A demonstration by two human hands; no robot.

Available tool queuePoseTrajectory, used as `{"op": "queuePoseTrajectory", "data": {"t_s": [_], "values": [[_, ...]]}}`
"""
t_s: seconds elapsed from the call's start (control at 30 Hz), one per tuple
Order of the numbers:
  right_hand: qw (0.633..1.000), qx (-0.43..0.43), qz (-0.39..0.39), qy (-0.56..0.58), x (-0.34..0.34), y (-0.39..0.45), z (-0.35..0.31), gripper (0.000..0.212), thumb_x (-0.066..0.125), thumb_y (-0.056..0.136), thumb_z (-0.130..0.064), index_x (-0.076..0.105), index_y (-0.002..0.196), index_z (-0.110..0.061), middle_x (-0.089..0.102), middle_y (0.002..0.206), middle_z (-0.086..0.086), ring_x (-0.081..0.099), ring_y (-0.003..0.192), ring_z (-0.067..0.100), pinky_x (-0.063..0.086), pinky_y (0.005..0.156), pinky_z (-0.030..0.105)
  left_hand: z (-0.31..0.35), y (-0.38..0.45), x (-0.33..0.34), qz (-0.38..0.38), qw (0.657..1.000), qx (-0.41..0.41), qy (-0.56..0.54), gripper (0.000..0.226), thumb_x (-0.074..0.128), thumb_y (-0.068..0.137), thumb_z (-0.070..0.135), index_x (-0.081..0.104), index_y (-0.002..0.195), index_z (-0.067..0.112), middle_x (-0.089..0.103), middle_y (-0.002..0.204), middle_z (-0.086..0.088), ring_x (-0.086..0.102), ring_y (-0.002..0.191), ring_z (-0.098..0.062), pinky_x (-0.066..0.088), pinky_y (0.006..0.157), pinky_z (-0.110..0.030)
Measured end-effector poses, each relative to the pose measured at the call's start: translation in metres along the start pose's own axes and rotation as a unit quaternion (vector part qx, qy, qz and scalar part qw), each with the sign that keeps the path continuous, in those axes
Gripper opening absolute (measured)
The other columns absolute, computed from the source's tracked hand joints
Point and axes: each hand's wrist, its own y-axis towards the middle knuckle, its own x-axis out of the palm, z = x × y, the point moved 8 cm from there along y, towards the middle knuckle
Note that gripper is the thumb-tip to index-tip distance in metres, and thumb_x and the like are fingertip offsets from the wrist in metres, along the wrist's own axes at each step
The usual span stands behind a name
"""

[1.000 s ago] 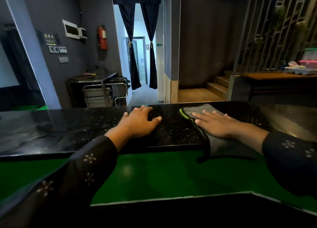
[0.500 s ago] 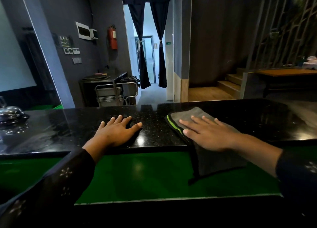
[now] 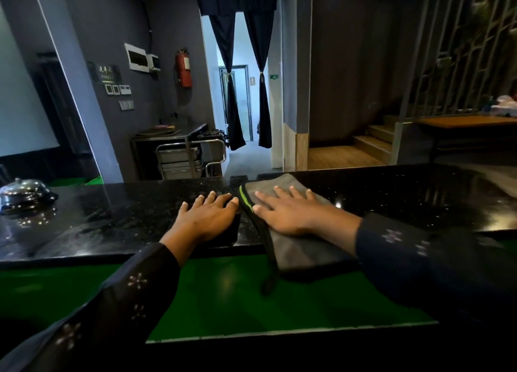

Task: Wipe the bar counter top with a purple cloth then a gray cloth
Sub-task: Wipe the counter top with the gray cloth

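Note:
A gray cloth (image 3: 300,252) with a green-trimmed edge lies on the glossy black bar counter (image 3: 117,217), its near part hanging over the front edge. My right hand (image 3: 291,213) presses flat on it with straight, spread fingers. Just left of the cloth, my left hand (image 3: 208,217) rests flat on the bare counter, its thumb close to the green trim. No purple cloth is in view.
A shiny metal bell (image 3: 23,194) sits on the counter at the far left. Below the counter's front edge runs a green lower shelf (image 3: 223,296). Beyond the counter are a metal trolley (image 3: 193,154), a curtained doorway and wooden stairs at the right.
The gray cloth and my right hand have slid left along the counter, closing most of the gap to my left hand. The view has shifted left, bringing the bell into sight.

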Motion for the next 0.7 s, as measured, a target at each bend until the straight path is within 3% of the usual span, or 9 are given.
{"op": "queuePoseTrajectory", "data": {"t_s": [0.1, 0.17, 0.23, 0.3, 0.4, 0.53, 0.7], "values": [[0.999, -0.039, -0.006, -0.007, -0.001, -0.026, 0.018, 0.057, 0.011, 0.094, -0.066, 0.003, 0.148, -0.051, -0.003, 0.162, -0.007, -0.004, 0.149, 0.024, -0.005, 0.116, 0.053, 0.001, -0.002, -0.003, -0.023, 0.999, 0.022, -0.030, 0.061, 0.016, 0.095, 0.059, 0.016, 0.150, 0.033, 0.006, 0.160, -0.001, 0.002, 0.147, -0.023, -0.003, 0.116, -0.050], [1.000, -0.014, 0.002, -0.011, -0.008, -0.021, 0.040, 0.056, 0.011, 0.094, -0.065, 0.004, 0.148, -0.051, -0.001, 0.162, -0.008, -0.002, 0.149, 0.023, -0.003, 0.116, 0.053, -0.001, -0.005, -0.013, -0.028, 0.995, 0.040, -0.082, 0.064, 0.022, 0.094, 0.061, 0.021, 0.150, 0.030, 0.014, 0.159, -0.003, 0.012, 0.146, -0.025, 0.004, 0.116, -0.047], [1.000, 0.023, 0.007, -0.008, -0.016, -0.002, 0.059, 0.058, 0.011, 0.094, -0.066, 0.005, 0.149, -0.049, -0.001, 0.163, -0.004, -0.001, 0.149, 0.027, -0.001, 0.116, 0.056, -0.016, -0.005, -0.023, -0.012, 0.998, 0.039, -0.055, 0.068, 0.027, 0.091, 0.064, 0.020, 0.150, 0.030, 0.016, 0.159, -0.004, 0.017, 0.145, -0.026, 0.009, 0.116, -0.046], [0.999, 0.049, 0.003, 0.002, -0.020, 0.024, 0.071, 0.060, 0.012, 0.094, -0.066, 0.006, 0.151, -0.046, -0.002, 0.163, 0.001, -0.003, 0.148, 0.031, -0.003, 0.116, 0.058, -0.040, -0.004, -0.024, -0.001, 0.999, 0.015, 0.032, 0.079, 0.020, 0.082, 0.077, 0.016, 0.149, 0.036, 0.011, 0.160, -0.001, 0.010, 0.147, -0.025, -0.001, 0.115, -0.053], [0.994, 0.105, 0.017, -0.003, -0.027, 0.063, 0.079, 0.062, 0.012, 0.094, -0.065, 0.007, 0.152, -0.042, 0.000, 0.163, 0.004, -0.001, 0.148, 0.034, -0.002, 0.115, 0.061, -0.059, -0.001, -0.012, -0.024, 0.999, -0.003, 0.041, 0.096, 0.003, 0.065, 0.089, 0.009, 0.149, 0.042, 0.003, 0.160, 0.003, 0.001, 0.147, -0.022, -0.006, 0.115, -0.052], [0.991, 0.136, 0.022, -0.007, -0.030, 0.086, 0.056, 0.064, 0.014, 0.095, -0.064, 0.010, 0.153, -0.037, 0.000, 0.162, 0.010, 0.000, 0.146, 0.041, 0.000, 0.114, 0.063, -0.061, 0.006, -0.013, -0.008, 0.999, -0.002, 0.031, 0.081, 0.017, 0.077, 0.081, 0.011, 0.148, 0.043, 0.004, 0.160, 0.006, 0.002, 0.147, -0.021, 0.000, 0.116, -0.048], [1.000, 0.027, 0.004, -0.006, -0.012, 0.076, -0.016, 0.063, 0.012, 0.094, -0.067, 0.006, 0.152, -0.042, -0.002, 0.163, 0.007, -0.004, 0.147, 0.038, -0.003, 0.115, 0.059, -0.063, 0.008, -0.013, -0.003, 1.000, 0.000, 0.019, 0.068, 0.018, 0.087, 0.072, 0.014, 0.148, 0.042, 0.005, 0.160, 0.005, 0.003, 0.147, -0.022, 0.000, 0.116, -0.049]]}}
